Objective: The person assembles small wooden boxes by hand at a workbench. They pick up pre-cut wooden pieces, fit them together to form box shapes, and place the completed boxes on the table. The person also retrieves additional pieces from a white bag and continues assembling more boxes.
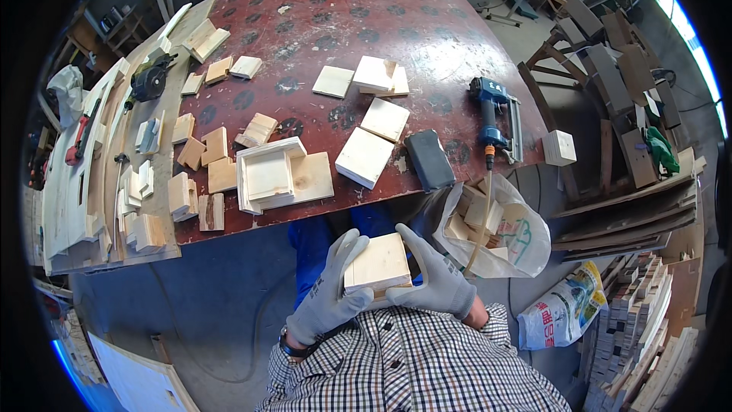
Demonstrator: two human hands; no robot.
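Between my two gloved hands, close in front of my chest, I hold a small pale wooden box (378, 261). My left hand (329, 290) wraps its left side, thumb along the near edge. My right hand (436, 278) grips the right side, fingers at the far corner and thumb near the front. On the red table ahead lies a partly built open wooden box (268, 175) on a flat board. Wooden blocks (366, 156) stand to its right, beside a dark grey block (429, 160). A blue and black air nailer (494, 118) lies near the table's right edge.
A white sack of wood offcuts (526, 236) hangs at the table's front right, the nailer's hose crossing it. Several wood pieces (217, 145) cover the table's left side, next to long boards (91, 175). Stacked planks (637, 313) and a printed bag (563, 309) stand at right.
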